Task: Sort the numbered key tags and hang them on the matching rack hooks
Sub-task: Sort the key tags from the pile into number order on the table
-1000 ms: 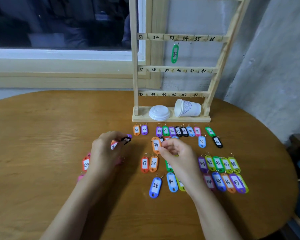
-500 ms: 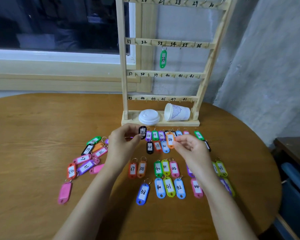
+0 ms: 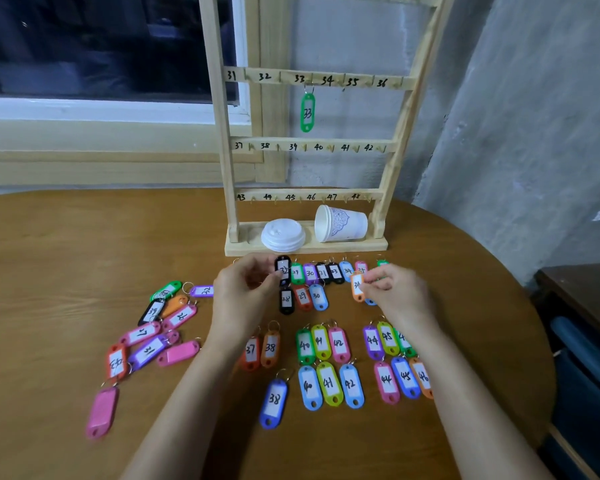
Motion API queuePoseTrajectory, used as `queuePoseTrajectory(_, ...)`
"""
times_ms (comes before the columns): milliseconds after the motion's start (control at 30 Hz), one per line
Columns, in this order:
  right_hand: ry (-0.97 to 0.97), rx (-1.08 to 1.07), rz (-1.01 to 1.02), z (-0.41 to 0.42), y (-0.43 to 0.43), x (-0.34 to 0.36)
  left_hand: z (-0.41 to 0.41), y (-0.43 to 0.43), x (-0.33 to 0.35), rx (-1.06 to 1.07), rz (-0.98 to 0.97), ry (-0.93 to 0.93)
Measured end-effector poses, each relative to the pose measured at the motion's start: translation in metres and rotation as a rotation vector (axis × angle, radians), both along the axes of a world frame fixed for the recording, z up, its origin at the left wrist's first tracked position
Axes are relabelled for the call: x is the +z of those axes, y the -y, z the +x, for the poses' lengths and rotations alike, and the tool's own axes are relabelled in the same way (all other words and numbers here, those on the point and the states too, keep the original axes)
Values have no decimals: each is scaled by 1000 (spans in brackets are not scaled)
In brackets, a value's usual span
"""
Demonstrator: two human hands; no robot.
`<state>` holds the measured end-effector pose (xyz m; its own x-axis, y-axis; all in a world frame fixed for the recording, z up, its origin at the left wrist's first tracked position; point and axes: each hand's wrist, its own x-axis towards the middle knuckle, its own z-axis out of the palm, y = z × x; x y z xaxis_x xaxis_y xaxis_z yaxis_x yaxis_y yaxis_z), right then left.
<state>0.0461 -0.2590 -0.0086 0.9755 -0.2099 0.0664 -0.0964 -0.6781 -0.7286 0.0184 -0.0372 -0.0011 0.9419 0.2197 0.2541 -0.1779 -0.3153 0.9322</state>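
Note:
A wooden rack (image 3: 222, 174) with numbered hooks stands at the table's far side. One green tag 33 (image 3: 307, 112) hangs under its 33 hook. My left hand (image 3: 243, 292) pinches a black tag (image 3: 283, 270), seemingly marked 32, just in front of the rack's base. My right hand (image 3: 394, 292) pinches an orange tag 34 (image 3: 357, 285) to the right of it. Several numbered tags lie in sorted rows on the table, such as the blue tag 38 (image 3: 273, 403) and green tag 40 (image 3: 305, 345). An unsorted heap of tags (image 3: 153, 327) lies at the left.
A stack of white lids (image 3: 283, 235) and a tipped paper cup (image 3: 340, 224) rest on the rack's base. The round wooden table (image 3: 66, 258) meets a window sill behind and a grey wall at the right. A dark seat (image 3: 582, 348) stands off the right edge.
Both hands lifted their tags from the table and carried them toward the rack's base, moving apart. The view also shifted, bringing the left heap of tags into sight.

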Motion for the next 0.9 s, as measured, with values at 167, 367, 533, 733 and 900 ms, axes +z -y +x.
queuePoseTrajectory(167,-56,8,-160,-1,-7,1,-4,1,-2,14,33,3)
queuePoseTrajectory(367,-74,-36,-241,-1,3,4,-6,1,-2,-6,39,-6)
queuePoseTrajectory(533,-64,-9,-243,-1,5,6,-8,2,-2,-10,31,-17)
queuePoseTrajectory(733,-40,20,-265,-1,3,3,-8,1,-3,5,38,-20)
queuePoseTrajectory(900,102,97,-287,-6,7,1,-8,0,-4,13,40,-13)
